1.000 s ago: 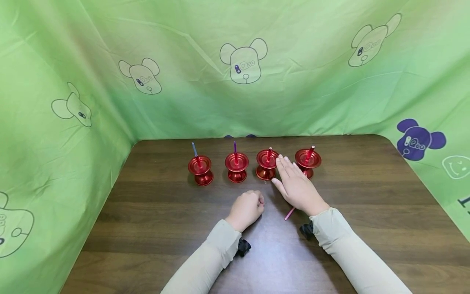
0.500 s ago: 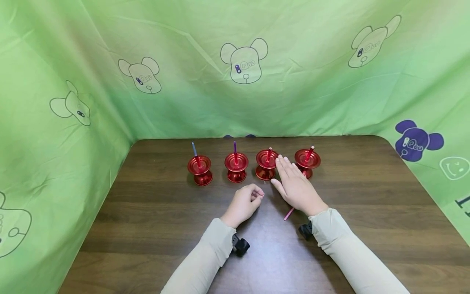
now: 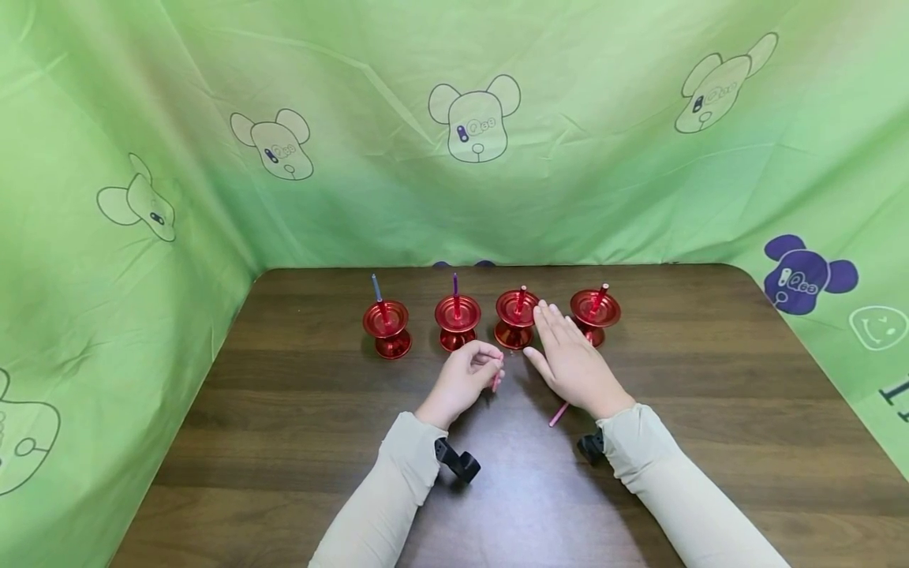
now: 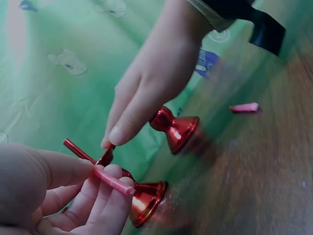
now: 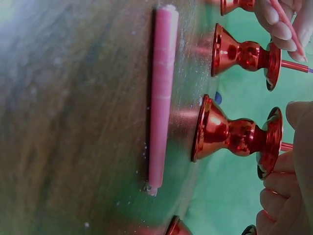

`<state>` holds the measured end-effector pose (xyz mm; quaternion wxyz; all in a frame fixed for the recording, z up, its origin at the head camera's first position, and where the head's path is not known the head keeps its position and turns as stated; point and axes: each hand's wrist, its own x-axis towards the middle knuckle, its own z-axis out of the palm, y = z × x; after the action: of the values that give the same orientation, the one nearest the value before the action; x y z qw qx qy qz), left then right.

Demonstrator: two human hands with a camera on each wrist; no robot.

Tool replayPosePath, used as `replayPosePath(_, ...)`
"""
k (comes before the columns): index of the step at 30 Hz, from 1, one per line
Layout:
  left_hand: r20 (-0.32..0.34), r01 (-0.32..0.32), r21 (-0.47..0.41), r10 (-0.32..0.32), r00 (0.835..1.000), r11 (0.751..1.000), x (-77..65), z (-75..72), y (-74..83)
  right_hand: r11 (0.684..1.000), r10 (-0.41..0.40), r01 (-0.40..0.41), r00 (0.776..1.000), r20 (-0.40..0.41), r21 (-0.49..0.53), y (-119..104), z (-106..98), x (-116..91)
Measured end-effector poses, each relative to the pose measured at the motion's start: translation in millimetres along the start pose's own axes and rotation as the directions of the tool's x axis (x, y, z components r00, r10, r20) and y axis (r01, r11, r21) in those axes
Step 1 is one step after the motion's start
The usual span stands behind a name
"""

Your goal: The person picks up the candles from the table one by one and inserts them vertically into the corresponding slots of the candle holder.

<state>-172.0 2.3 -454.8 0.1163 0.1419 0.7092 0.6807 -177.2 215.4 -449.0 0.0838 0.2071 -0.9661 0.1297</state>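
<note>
My left hand [image 3: 454, 386] pinches a short pink candle [image 4: 113, 181] between thumb and fingers, in front of the second red metal candle holder [image 3: 447, 317] from the left. With fingers straight, my right hand [image 3: 577, 369] lies against the right side of the third holder [image 3: 513, 335], fingertips at its dish rim. That holder's red tube [image 3: 521, 298] shows a pale top. Another pink candle [image 5: 162, 98] lies on the table beneath my right wrist. The fourth holder [image 3: 595, 314], partly hidden behind my right hand, also has a pale-topped tube.
At the left end of the row stands the first holder [image 3: 392, 345], with a blue candle [image 3: 375, 287] upright in its tube. A purple candle [image 3: 455, 284] stands in the second. The wooden table [image 3: 298, 442] meets a green printed cloth [image 3: 355, 213] behind.
My left hand has moved forward and slightly left, turning so that the pink candle in its fingers shows. My right hand stays at the third holder.
</note>
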Motion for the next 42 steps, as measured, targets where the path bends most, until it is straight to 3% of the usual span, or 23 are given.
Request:
replayPosePath(4, 0.001, 0.050, -0.099, -0.050, 0.999, 0.994, 1.8, -0.9, 3.6, 1.000, -0.001, 0.001, 1.000, -0.008, 0.002, 1, 1, 0)
replayPosePath(10, -0.023, 0.046, -0.087, -0.048, 0.999, 0.995, 7.9, -1.4, 7.3, 1.000, -0.002, 0.002, 1.000, -0.012, 0.008, 2, 0, -1)
replayPosePath(26, -0.087, -0.080, -0.045, 0.076, 0.993, 0.996, 34.3, 3.3, 26.5, 1.000, -0.004, 0.004, 1.000, -0.031, 0.012, 5, 1, -2)
replayPosePath(42, -0.206, -0.177, -0.034, 0.166, 0.964, 0.984, 56.0, 10.1, 38.6, 1.000, -0.020, 0.021, 0.999, -0.044, 0.011, 4, 5, -3)
